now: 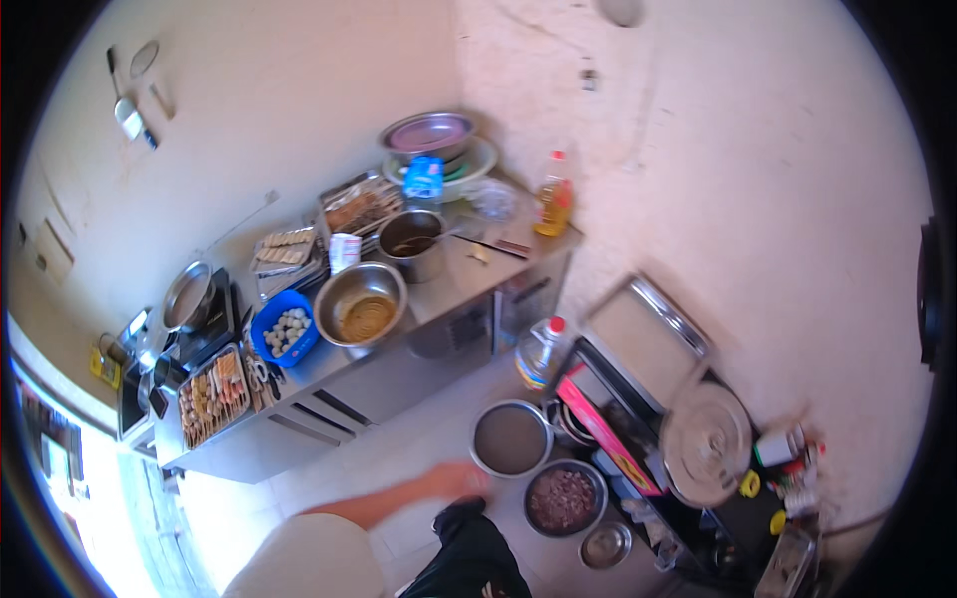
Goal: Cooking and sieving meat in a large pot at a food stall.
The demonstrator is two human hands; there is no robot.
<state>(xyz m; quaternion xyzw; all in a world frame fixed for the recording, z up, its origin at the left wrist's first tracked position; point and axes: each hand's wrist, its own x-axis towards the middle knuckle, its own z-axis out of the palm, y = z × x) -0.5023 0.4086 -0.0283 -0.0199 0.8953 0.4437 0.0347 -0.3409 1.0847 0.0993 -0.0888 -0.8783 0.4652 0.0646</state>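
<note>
My left hand [460, 481], blurred, is stretched out above the floor beside my dark-clad knee; whether its fingers hold anything cannot be made out. Nearest to it are a steel basin [511, 439] of greyish liquid and a steel bowl of chopped reddish meat [564, 498], both low on the right, with a smaller metal bowl [605, 546] below them. My right hand is out of view. On the steel counter [441, 288] stand a steel bowl with brown liquid [368, 318], a blue basket of white balls [287, 329], a tray of skewers [214, 396] and a deep pot [411, 243].
An oil bottle [553, 202] stands at the counter's far end, a large clear bottle [540, 355] by the floor. To the right, a rack carries a steel tray [647, 344] and a round metal lid [706, 446]. A metal bowl [188, 297] sits on a black cooker at left.
</note>
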